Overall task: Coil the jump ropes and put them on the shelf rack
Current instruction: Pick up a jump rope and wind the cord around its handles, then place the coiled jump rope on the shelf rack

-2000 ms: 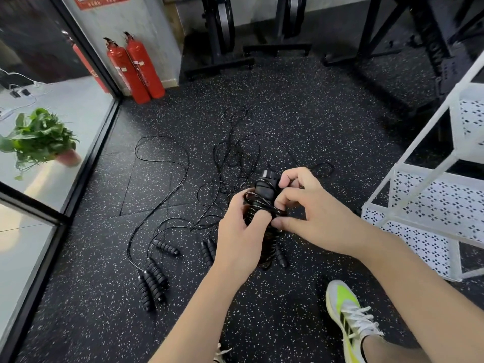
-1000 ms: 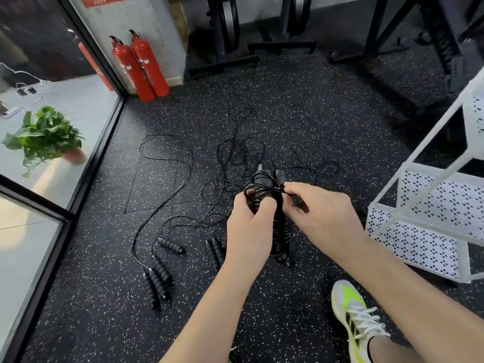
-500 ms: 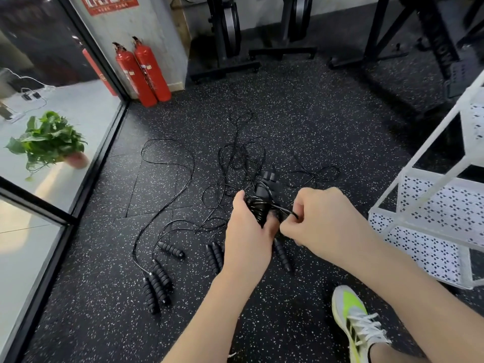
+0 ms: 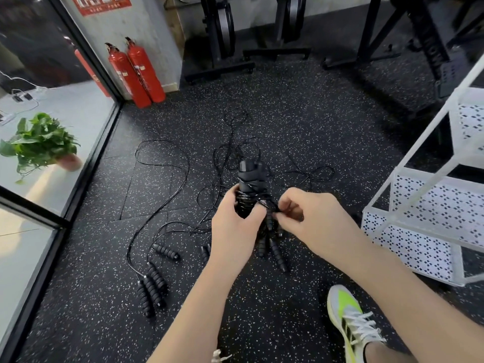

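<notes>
My left hand [image 4: 234,231] grips a black jump rope bundle [image 4: 250,188], its two handles held upright together with cord wound round them. My right hand [image 4: 311,221] pinches the loose end of that cord just right of the handles. Several other black jump ropes [image 4: 162,179] lie uncoiled and tangled on the floor beyond my hands, their ribbed handles [image 4: 152,286] lying at the lower left. The white shelf rack [image 4: 429,213] stands at the right, its perforated lower shelves bare where visible.
Two red fire extinguishers [image 4: 136,74] stand against the wall at the back left. A glass wall [image 4: 39,195] runs along the left, with a potted plant [image 4: 39,142] behind it. Black gym machine frames [image 4: 282,27] line the back. My shoe [image 4: 348,320] is at the lower right.
My right hand has moved from the top of the handles down to their right side, drawing the cord end tight round the bundle. My left hand has kept its grip.
</notes>
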The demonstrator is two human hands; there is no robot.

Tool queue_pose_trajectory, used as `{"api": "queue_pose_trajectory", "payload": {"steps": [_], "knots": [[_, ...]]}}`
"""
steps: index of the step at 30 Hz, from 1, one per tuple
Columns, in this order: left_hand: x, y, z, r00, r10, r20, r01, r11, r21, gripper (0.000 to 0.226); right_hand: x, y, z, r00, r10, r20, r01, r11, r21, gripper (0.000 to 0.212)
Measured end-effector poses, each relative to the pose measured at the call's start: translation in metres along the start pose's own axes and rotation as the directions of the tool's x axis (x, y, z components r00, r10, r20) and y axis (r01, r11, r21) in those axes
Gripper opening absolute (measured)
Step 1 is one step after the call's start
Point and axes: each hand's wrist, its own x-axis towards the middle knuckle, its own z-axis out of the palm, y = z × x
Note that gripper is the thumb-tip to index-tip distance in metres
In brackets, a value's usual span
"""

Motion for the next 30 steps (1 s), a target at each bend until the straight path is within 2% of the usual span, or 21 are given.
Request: {"api": "queue_pose_trajectory", "payload": {"steps": [3, 6, 7, 9, 11, 13, 15, 19, 22, 25, 27, 30], "knots": [[-0.001, 0.003, 0.003, 1.000, -0.006, 0.006, 0.006, 0.997, -0.079, 0.034, 0.002, 0.000, -0.003, 0.992, 0.114, 0.048, -0.122, 0.966, 0.227, 0.017], [-0.004, 0.008, 0.006, 1.000, -0.021, 0.023, 0.025, 0.979, -0.204, 0.038, 0.002, 0.001, -0.007, 0.965, 0.223, 0.138, -0.259, 0.895, 0.364, 0.021], [-0.005, 0.010, 0.009, 0.999, -0.008, 0.032, 0.014, 0.976, -0.217, 0.037, 0.001, -0.001, -0.008, 0.951, 0.277, 0.140, -0.310, 0.835, 0.455, 0.018], [-0.010, 0.014, 0.017, 0.998, 0.045, 0.044, -0.036, 0.984, -0.176, 0.044, -0.002, -0.010, -0.016, 0.890, 0.414, 0.189, -0.417, 0.574, 0.705, 0.008], [-0.017, 0.023, 0.027, 0.990, 0.115, 0.083, -0.108, 0.991, -0.080, 0.065, -0.006, -0.016, -0.029, 0.835, 0.464, 0.295, -0.467, 0.316, 0.826, 0.036], [-0.022, 0.032, 0.035, 0.964, 0.213, 0.161, -0.217, 0.976, 0.011, 0.083, -0.012, -0.012, -0.045, 0.807, 0.464, 0.366, -0.503, 0.217, 0.836, 0.065], [-0.024, 0.043, 0.040, 0.898, 0.339, 0.279, -0.377, 0.921, 0.094, 0.091, -0.022, -0.001, -0.064, 0.793, 0.449, 0.412, -0.531, 0.175, 0.829, 0.079], [-0.029, 0.068, 0.056, 0.651, 0.523, 0.550, -0.683, 0.719, 0.125, 0.100, -0.051, 0.020, -0.106, 0.801, 0.416, 0.431, -0.515, 0.111, 0.850, 0.048], [-0.037, 0.087, 0.083, 0.530, 0.571, 0.627, -0.791, 0.599, 0.123, 0.101, -0.075, 0.039, -0.131, 0.847, 0.380, 0.373, -0.431, 0.079, 0.899, 0.034], [-0.047, 0.106, 0.117, 0.415, 0.634, 0.653, -0.898, 0.399, 0.183, 0.095, -0.094, 0.056, -0.158, 0.867, 0.444, 0.228, -0.298, 0.094, 0.950, 0.024], [-0.058, 0.118, 0.142, 0.407, 0.661, 0.630, -0.909, 0.363, 0.205, 0.082, -0.105, 0.070, -0.178, 0.869, 0.485, 0.104, -0.185, 0.123, 0.975, 0.030], [-0.077, 0.140, 0.180, 0.521, 0.662, 0.539, -0.837, 0.521, 0.170, 0.059, -0.122, 0.099, -0.208, 0.831, 0.551, -0.080, -0.048, 0.215, 0.975, 0.035]]}}
